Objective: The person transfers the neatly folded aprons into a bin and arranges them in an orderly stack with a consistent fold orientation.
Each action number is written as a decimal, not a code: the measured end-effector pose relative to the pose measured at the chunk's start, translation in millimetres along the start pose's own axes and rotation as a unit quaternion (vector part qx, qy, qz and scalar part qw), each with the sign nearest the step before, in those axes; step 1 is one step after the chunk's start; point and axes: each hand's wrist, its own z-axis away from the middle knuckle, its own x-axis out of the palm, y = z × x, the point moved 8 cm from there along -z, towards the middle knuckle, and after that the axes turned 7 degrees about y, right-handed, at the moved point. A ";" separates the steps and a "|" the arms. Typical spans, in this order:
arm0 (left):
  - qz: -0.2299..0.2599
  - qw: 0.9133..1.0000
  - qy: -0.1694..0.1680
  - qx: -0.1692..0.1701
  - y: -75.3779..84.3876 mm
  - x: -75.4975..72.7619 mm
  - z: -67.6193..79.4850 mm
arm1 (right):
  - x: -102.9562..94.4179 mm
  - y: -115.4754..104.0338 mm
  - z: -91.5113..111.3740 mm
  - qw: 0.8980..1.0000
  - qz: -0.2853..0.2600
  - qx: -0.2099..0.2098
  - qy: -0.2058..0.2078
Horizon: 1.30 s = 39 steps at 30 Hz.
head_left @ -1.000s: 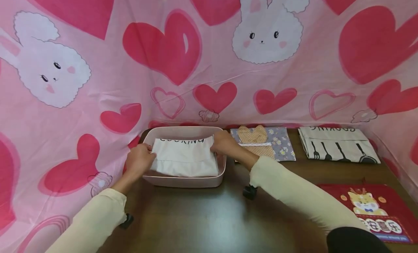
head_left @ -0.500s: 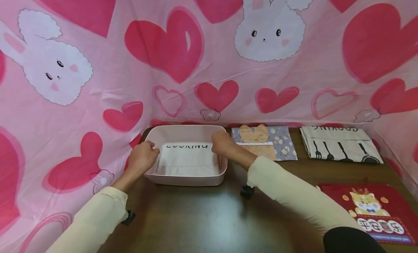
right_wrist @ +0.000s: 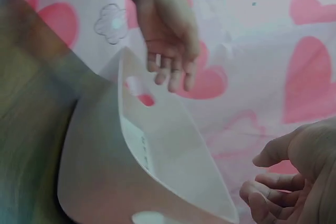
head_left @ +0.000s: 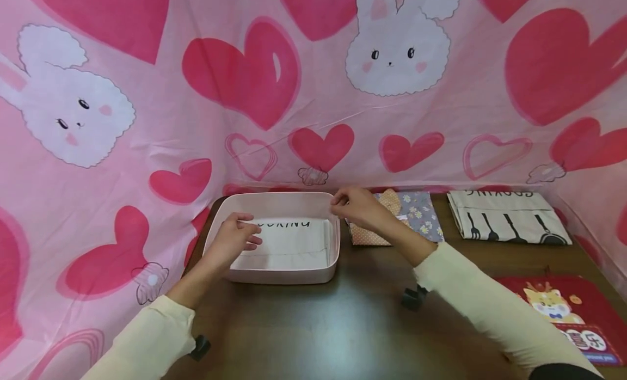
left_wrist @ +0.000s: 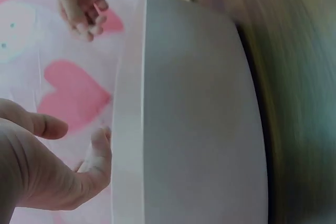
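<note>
A folded white cloth (head_left: 286, 249) printed with the word COOKING lies inside a pale pink plastic bin (head_left: 279, 276). My left hand (head_left: 235, 239) hangs over the bin's left side with its fingers spread and nothing in them. Past the bin's right rim, my right hand (head_left: 360, 206) is raised with loosely bent fingers, overlapping a blue floral cloth (head_left: 417, 214) with a tan bow in the head view. Both wrist views show the fingers apart from the bin: the left hand (left_wrist: 58, 169) beside its wall, the right hand (right_wrist: 289, 182) off its end.
Further right lies another folded white cloth (head_left: 506, 219) with printed kitchen utensils. A red mat (head_left: 595, 298) with a cartoon animal sits at the front right of the brown table (head_left: 303, 325). A pink heart-and-rabbit curtain (head_left: 274, 151) hangs behind and at the left.
The white cloth has gone down into the bin and both hands have let go of it. My right hand has moved right past the rim; my left hand has shifted slightly right, fingers spread.
</note>
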 end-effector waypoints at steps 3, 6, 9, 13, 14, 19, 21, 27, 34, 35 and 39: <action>0.040 0.999 -0.018 -0.012 9.5 15.1 9.4 | -24.8 11.1 8.9 1.000 -0.024 0.009 0.008; 0.080 0.996 -0.030 -0.017 19.5 28.9 17.6 | -46.4 25.0 18.8 0.999 -0.033 0.020 0.006; 0.116 0.992 -0.033 -0.020 28.2 40.8 24.3 | -65.8 39.0 29.1 0.999 -0.026 0.034 0.005; 0.144 0.989 -0.024 -0.021 38.3 54.3 30.8 | -89.1 51.7 41.4 0.999 -0.004 0.040 0.012; 0.149 0.988 -0.022 -0.020 41.1 57.9 32.2 | -94.4 54.4 43.7 0.999 0.003 0.038 0.015; 0.174 0.985 -0.019 -0.012 54.1 78.3 35.8 | -117.6 68.4 55.0 0.999 0.033 0.033 0.027; 0.185 0.983 -0.009 -0.007 58.4 88.0 37.2 | -124.4 76.1 60.0 0.998 0.037 0.040 0.034; 0.212 0.977 0.003 0.002 68.7 127.2 49.0 | -136.6 109.9 72.8 0.996 0.026 0.069 0.048; 0.252 0.967 -0.025 0.010 75.2 181.7 58.6 | -141.4 152.6 80.1 0.994 0.008 0.099 0.051; 0.256 0.966 -0.023 0.011 74.0 189.8 59.0 | -140.6 159.7 80.2 0.993 -0.002 0.103 0.053; 0.274 0.962 0.004 0.006 62.7 218.9 53.6 | -135.0 188.7 76.4 0.990 -0.037 0.115 0.078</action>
